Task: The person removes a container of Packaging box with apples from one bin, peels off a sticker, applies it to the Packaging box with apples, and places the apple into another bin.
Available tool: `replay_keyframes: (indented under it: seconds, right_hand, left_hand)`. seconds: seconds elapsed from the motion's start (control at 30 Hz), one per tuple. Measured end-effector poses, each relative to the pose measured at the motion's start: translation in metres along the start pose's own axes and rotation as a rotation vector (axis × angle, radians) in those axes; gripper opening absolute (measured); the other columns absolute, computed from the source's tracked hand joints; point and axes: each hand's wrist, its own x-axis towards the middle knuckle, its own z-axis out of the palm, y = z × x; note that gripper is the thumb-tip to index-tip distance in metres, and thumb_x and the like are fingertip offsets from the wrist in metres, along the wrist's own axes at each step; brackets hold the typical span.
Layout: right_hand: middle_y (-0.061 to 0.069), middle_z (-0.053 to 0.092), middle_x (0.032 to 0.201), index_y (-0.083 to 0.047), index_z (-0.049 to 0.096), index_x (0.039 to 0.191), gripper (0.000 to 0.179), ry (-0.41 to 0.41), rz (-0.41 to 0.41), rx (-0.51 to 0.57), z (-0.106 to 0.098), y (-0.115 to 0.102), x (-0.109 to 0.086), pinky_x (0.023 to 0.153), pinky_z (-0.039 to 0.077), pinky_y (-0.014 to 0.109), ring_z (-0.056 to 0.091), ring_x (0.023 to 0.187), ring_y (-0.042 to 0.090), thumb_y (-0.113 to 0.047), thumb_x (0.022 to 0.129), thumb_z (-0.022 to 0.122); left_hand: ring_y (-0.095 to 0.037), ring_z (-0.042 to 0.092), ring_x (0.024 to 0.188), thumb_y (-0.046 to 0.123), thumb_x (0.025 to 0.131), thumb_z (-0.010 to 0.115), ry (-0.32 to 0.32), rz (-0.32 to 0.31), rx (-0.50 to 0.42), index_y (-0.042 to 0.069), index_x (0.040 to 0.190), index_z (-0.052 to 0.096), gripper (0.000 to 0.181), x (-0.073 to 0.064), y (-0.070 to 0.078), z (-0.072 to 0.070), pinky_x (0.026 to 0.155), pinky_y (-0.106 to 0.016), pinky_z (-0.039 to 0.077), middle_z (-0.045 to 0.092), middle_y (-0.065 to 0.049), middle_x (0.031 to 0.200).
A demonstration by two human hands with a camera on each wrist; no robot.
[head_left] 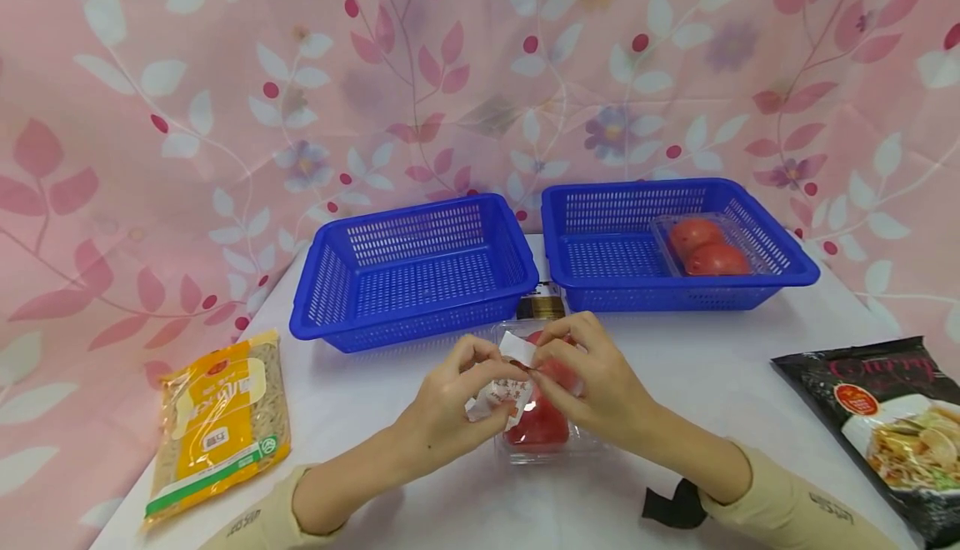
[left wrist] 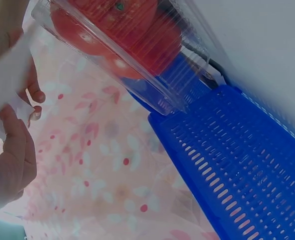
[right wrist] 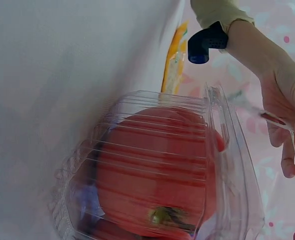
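Observation:
In the head view my left hand (head_left: pixel 450 396) grips a small white paper packet (head_left: pixel 491 400) with red print. My right hand (head_left: pixel 596 379) pinches the packet's other side, fingertips close to those of the left. A dark reddish-brown bit shows at the packet's mouth between the hands. Beneath them on the table stands a clear plastic box (head_left: pixel 517 457) of red tomatoes (head_left: pixel 543 429), partly hidden by the hands. Up close in the right wrist view, the box's ribbed lid (right wrist: pixel 160 97) lies over a tomato (right wrist: pixel 147 165) with a green stem.
Behind the hands stand two blue baskets: the left basket (head_left: pixel 420 329) and the right basket (head_left: pixel 675 296), which holds another tomato box (head_left: pixel 738 237). A yellow bag of grain (head_left: pixel 225 425) lies left, a black food bag (head_left: pixel 892 433) right. A black piece (head_left: pixel 671 508) lies near the right sleeve.

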Motion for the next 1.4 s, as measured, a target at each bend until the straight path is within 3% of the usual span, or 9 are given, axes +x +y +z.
replay_keyframes:
  seconds: [0.13, 0.27, 0.47, 0.63, 0.83, 1.17, 1.4]
  right_hand:
    - [0.006, 0.054, 0.096, -0.010, 0.062, 0.082, 0.006, 0.025, -0.064, -0.007, 0.002, 0.000, 0.000, 0.077, 0.040, 0.018, 0.047, 0.091, 0.021, -0.006, 0.080, 0.066]
    - [0.006, 0.054, 0.096, -0.010, 0.062, 0.082, 0.002, 0.044, -0.115, -0.003, 0.002, -0.001, 0.001, 0.078, 0.040, 0.017, 0.047, 0.091, 0.021, -0.009, 0.083, 0.064]
    - [0.005, 0.056, 0.093, -0.009, 0.064, 0.081, 0.019, 0.076, -0.161, 0.021, 0.001, -0.002, 0.004, 0.082, 0.041, 0.018, 0.049, 0.090, 0.021, -0.020, 0.092, 0.052]
    - [0.005, 0.060, 0.091, -0.008, 0.063, 0.083, 0.011, 0.086, -0.192, 0.056, 0.001, -0.001, 0.005, 0.083, 0.041, 0.021, 0.050, 0.089, 0.021, -0.015, 0.090, 0.057]
    - [0.002, 0.062, 0.088, -0.008, 0.064, 0.086, 0.017, 0.075, -0.165, 0.071, 0.000, 0.000, 0.004, 0.084, 0.041, 0.021, 0.052, 0.088, 0.019, -0.020, 0.092, 0.054]
    - [-0.001, 0.064, 0.084, -0.007, 0.064, 0.087, 0.019, 0.059, -0.153, 0.091, 0.000, 0.002, 0.005, 0.080, 0.043, 0.019, 0.053, 0.084, 0.016, -0.020, 0.093, 0.051]
    - [-0.002, 0.063, 0.082, -0.008, 0.064, 0.088, 0.021, 0.017, -0.101, 0.093, -0.001, 0.002, 0.004, 0.069, 0.046, 0.018, 0.053, 0.079, 0.012, -0.023, 0.093, 0.051]
  left_hand:
    - [-0.018, 0.051, 0.095, -0.002, 0.069, 0.072, -0.001, -0.058, -0.012, 0.010, 0.115, 0.054, 0.051, -0.001, 0.000, -0.001, 0.060, -0.011, 0.046, 0.045, -0.007, 0.111]
    - [-0.019, 0.052, 0.102, -0.002, 0.070, 0.071, -0.020, -0.066, -0.039, 0.009, 0.121, 0.049, 0.057, -0.002, 0.000, -0.001, 0.058, -0.011, 0.046, 0.047, -0.008, 0.122]
    - [-0.015, 0.056, 0.098, -0.004, 0.072, 0.070, -0.056, -0.035, -0.068, 0.008, 0.116, 0.053, 0.049, -0.002, -0.001, -0.001, 0.062, -0.010, 0.046, 0.055, -0.005, 0.115]
    - [-0.013, 0.058, 0.095, -0.002, 0.074, 0.070, -0.083, -0.094, -0.100, 0.007, 0.118, 0.053, 0.048, -0.004, 0.000, -0.002, 0.061, -0.012, 0.048, 0.057, -0.005, 0.115]
    - [-0.009, 0.059, 0.085, -0.001, 0.076, 0.070, -0.112, -0.197, -0.149, 0.009, 0.119, 0.052, 0.048, -0.007, -0.001, -0.003, 0.058, -0.014, 0.049, 0.058, -0.003, 0.115]
    - [-0.010, 0.056, 0.080, -0.004, 0.076, 0.068, -0.152, -0.261, -0.167, 0.011, 0.120, 0.053, 0.049, -0.010, -0.004, -0.006, 0.056, -0.014, 0.049, 0.056, -0.001, 0.117]
    - [-0.012, 0.057, 0.079, -0.003, 0.076, 0.068, -0.161, -0.284, -0.133, 0.010, 0.121, 0.054, 0.049, -0.014, -0.007, -0.008, 0.058, -0.014, 0.049, 0.056, -0.001, 0.119]
